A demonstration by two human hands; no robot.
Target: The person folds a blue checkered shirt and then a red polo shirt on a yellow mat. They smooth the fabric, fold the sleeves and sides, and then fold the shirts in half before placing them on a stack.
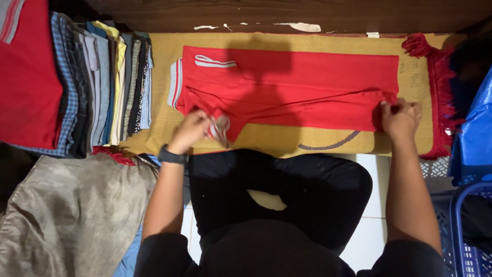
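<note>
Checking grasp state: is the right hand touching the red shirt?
Touching. Head view shows the right hand pinching the red shirt at its edge.

Red shirt [292, 84] w/ grey-white striped cuffs lies flat, folded lengthwise, across a tan mat [266, 141]. Its collar end sits at left, hem at right. Near edge is lifted at both ends, so the fold is uneven.
</note>
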